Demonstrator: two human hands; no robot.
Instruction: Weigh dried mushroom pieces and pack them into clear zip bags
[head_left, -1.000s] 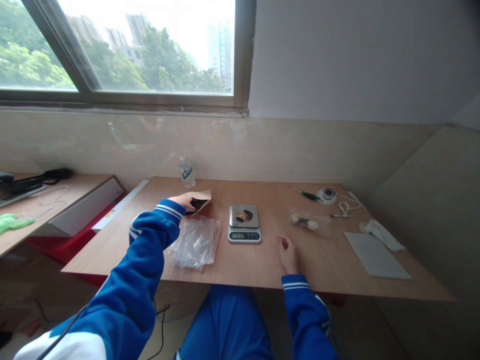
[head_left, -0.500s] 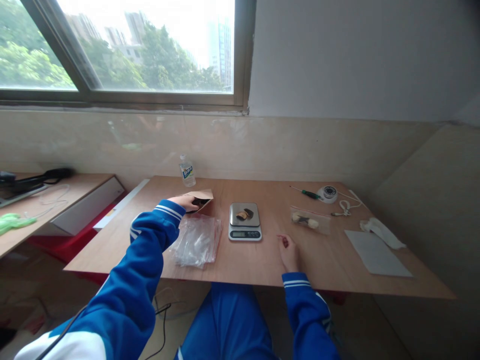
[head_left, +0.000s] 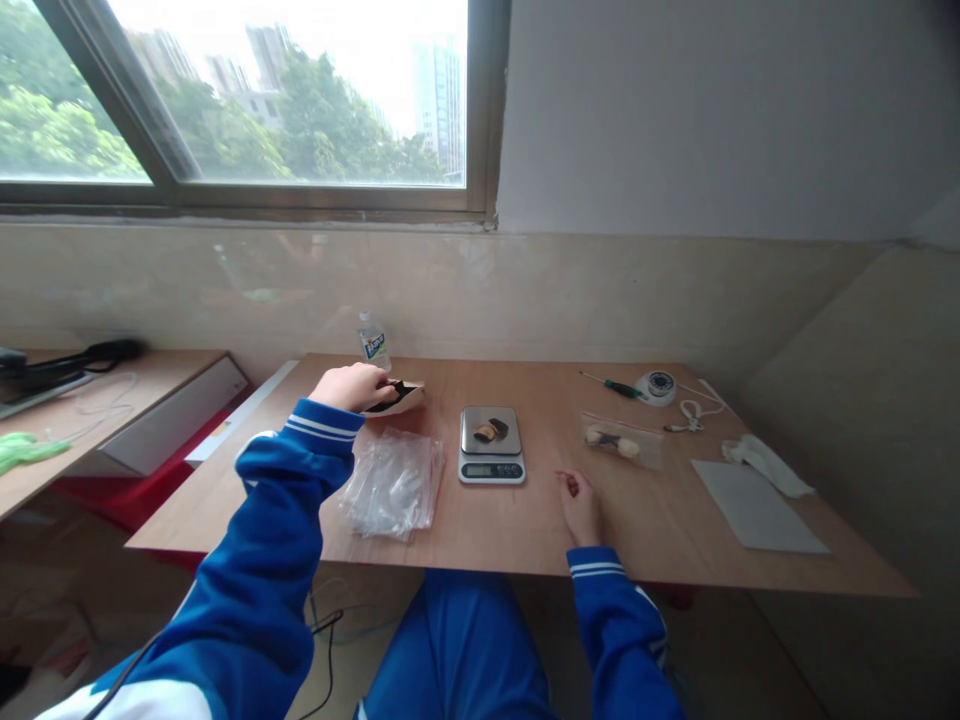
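My left hand (head_left: 352, 385) is over the mouth of an open brown paper bag (head_left: 409, 400) with dark pieces inside. Its fingers are bent down together at the opening; what they pinch is hidden. On the table, right of the scale, my right hand (head_left: 581, 508) lies with curled fingers and nothing visible in them. Between the hands stands a digital kitchen scale (head_left: 491, 470). A few brown, curved dried pieces (head_left: 490, 431), perhaps dried mushrooms, sit on its metal plate. Just in front of the bag lies a stack of clear zip bags (head_left: 394, 485).
Behind the bag stands a clear bottle (head_left: 373, 342). To the right lie a filled zip bag (head_left: 621, 442), a green screwdriver (head_left: 621, 388), a white dome camera (head_left: 657, 388) with its cable, a white sheet (head_left: 757, 507) and a crumpled white cloth (head_left: 772, 466).
My left hand has risen and drawn slightly left, out of the paper bag, whose opening with dark contents now shows more. My right hand and the pieces on the scale stay put.
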